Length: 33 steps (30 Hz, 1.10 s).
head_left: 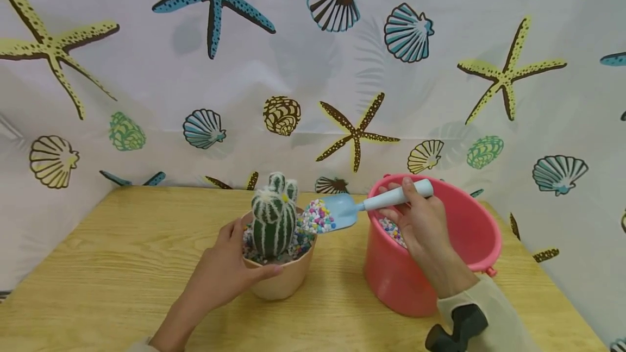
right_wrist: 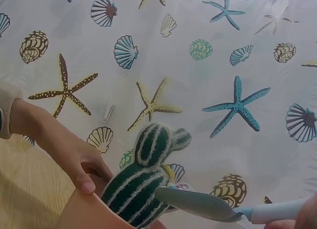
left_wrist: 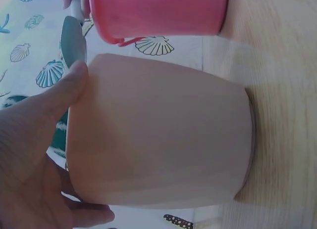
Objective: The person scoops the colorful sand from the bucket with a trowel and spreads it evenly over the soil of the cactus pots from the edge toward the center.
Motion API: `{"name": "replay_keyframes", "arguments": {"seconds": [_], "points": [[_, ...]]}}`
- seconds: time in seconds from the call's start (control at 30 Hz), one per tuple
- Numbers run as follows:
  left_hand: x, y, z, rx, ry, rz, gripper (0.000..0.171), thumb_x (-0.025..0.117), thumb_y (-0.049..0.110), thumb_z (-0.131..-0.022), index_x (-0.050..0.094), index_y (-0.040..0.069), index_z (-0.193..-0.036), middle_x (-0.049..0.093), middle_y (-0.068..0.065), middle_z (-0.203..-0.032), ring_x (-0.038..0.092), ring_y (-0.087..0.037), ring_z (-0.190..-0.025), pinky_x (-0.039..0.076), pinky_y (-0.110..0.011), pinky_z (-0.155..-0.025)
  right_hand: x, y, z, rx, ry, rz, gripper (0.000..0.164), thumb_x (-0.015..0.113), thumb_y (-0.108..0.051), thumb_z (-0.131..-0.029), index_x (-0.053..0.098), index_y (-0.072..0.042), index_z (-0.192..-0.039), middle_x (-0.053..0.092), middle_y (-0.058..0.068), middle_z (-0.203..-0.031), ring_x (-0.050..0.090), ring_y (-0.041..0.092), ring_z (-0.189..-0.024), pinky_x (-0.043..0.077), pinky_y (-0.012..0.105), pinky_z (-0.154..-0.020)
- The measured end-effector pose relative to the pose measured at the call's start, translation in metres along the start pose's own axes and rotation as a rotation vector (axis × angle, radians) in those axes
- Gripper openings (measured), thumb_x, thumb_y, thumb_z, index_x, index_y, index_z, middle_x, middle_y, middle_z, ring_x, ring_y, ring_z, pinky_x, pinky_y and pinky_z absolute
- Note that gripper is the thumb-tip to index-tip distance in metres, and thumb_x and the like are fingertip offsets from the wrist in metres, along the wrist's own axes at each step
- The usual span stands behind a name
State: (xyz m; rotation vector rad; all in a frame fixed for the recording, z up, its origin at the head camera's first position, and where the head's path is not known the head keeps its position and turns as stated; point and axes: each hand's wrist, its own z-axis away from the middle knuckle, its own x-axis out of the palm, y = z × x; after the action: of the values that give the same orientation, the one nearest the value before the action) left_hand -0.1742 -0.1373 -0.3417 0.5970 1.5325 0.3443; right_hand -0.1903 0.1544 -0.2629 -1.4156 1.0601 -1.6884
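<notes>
A green cactus (head_left: 271,227) with white fuzzy stripes stands in a peach-coloured flowerpot (head_left: 281,284), among coloured pebbles. My left hand (head_left: 230,265) grips the pot near its rim, thumb on the near side and fingers round the far left. Held by its pale handle in my right hand (head_left: 425,221), a light blue scoop (head_left: 344,211) carries many-coloured pebbles (head_left: 318,217). Its tip is over the pot's right rim, beside the cactus. In the right wrist view the scoop (right_wrist: 198,203) looks nearly level, and most of its load is hidden.
A pink bucket (head_left: 391,281) stands right of the pot, under my right forearm, with more pebbles (head_left: 393,231) inside. Both stand on a wooden table (head_left: 122,265). Behind hangs a white cloth (head_left: 293,69) printed with shells and starfish.
</notes>
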Motion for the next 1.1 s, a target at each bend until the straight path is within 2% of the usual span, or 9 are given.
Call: {"name": "replay_keyframes", "arguments": {"seconds": [0.07,0.17,0.3,0.37,0.57,0.8,0.93,1.0,1.1], "points": [[0.001,0.001,0.001,-0.011,0.002,0.008,0.115,0.066,0.073,-0.069,0.014,0.015,-0.153,0.025,-0.031,-0.147,0.065,-0.029,-0.079,0.052,-0.047,-0.068,0.0,0.001,-0.001,0.006,0.008,0.021,0.037,0.045,-0.026,-0.1,0.039,-0.008,-0.132,0.05,0.01,-0.124,0.059,0.026,-0.116,0.052,0.039,-0.088],[-0.001,-0.003,0.0,0.007,-0.012,0.039,0.116,0.068,0.071,-0.069,0.013,0.013,-0.153,0.023,-0.031,-0.148,0.063,-0.04,-0.099,0.051,-0.054,-0.08,0.0,0.003,-0.001,0.01,0.013,0.043,0.042,0.046,-0.026,-0.1,0.037,-0.006,-0.136,0.051,0.008,-0.116,0.061,0.025,-0.113,0.053,0.038,-0.087],[-0.005,-0.013,-0.005,0.089,-0.05,0.11,0.115,0.073,0.062,-0.072,0.014,0.006,-0.152,0.019,-0.031,-0.149,0.041,-0.05,-0.127,0.04,-0.062,-0.097,0.0,0.003,-0.002,0.003,0.007,0.053,0.042,0.046,-0.027,-0.1,0.037,-0.005,-0.135,0.051,0.009,-0.117,0.063,0.024,-0.111,0.053,0.038,-0.087],[-0.007,-0.016,-0.007,0.129,-0.063,0.123,0.113,0.074,0.058,-0.073,0.015,0.003,-0.152,0.018,-0.032,-0.15,0.032,-0.051,-0.132,0.037,-0.063,-0.1,-0.001,0.003,-0.002,0.002,0.002,0.048,0.04,0.046,-0.027,-0.1,0.038,-0.006,-0.134,0.051,0.01,-0.12,0.062,0.025,-0.112,0.053,0.038,-0.087],[-0.007,-0.016,-0.007,0.151,-0.044,0.101,0.111,0.073,0.058,-0.074,0.018,0.0,-0.151,0.021,-0.032,-0.149,0.032,-0.051,-0.133,0.037,-0.063,-0.1,0.0,0.003,-0.002,0.002,-0.008,0.046,0.039,0.046,-0.026,-0.1,0.038,-0.006,-0.133,0.051,0.01,-0.122,0.061,0.026,-0.113,0.052,0.038,-0.087],[-0.003,-0.005,0.001,0.057,-0.012,0.073,0.11,0.069,0.064,-0.074,0.014,0.011,-0.153,0.022,-0.031,-0.148,0.052,-0.05,-0.115,0.047,-0.059,-0.087,0.001,0.002,-0.003,-0.009,-0.012,0.053,0.037,0.047,-0.026,-0.1,0.042,-0.004,-0.13,0.056,0.009,-0.115,0.065,0.024,-0.106,0.052,0.039,-0.087],[0.0,0.005,0.005,-0.031,-0.014,0.055,0.115,0.067,0.067,-0.074,0.011,0.004,-0.153,0.02,-0.033,-0.149,0.057,-0.05,-0.105,0.05,-0.056,-0.081,0.001,0.002,-0.004,-0.004,-0.003,0.074,0.036,0.046,-0.026,-0.1,0.043,-0.005,-0.129,0.055,0.009,-0.115,0.064,0.024,-0.107,0.052,0.039,-0.087],[0.001,0.007,0.006,-0.042,-0.008,0.051,0.115,0.067,0.068,-0.073,0.011,0.006,-0.153,0.022,-0.032,-0.148,0.058,-0.05,-0.104,0.05,-0.056,-0.079,0.001,0.002,-0.004,0.0,-0.003,0.079,0.036,0.046,-0.026,-0.1,0.043,-0.005,-0.13,0.055,0.009,-0.115,0.065,0.023,-0.106,0.052,0.039,-0.088],[-0.002,0.005,0.005,-0.008,-0.013,0.083,0.114,0.07,0.065,-0.072,0.012,0.012,-0.154,0.023,-0.033,-0.147,0.053,-0.052,-0.112,0.049,-0.059,-0.084,0.001,0.002,-0.005,0.006,-0.009,0.066,0.036,0.046,-0.025,-0.1,0.043,-0.004,-0.129,0.057,0.009,-0.113,0.066,0.022,-0.103,0.052,0.039,-0.087]]}}
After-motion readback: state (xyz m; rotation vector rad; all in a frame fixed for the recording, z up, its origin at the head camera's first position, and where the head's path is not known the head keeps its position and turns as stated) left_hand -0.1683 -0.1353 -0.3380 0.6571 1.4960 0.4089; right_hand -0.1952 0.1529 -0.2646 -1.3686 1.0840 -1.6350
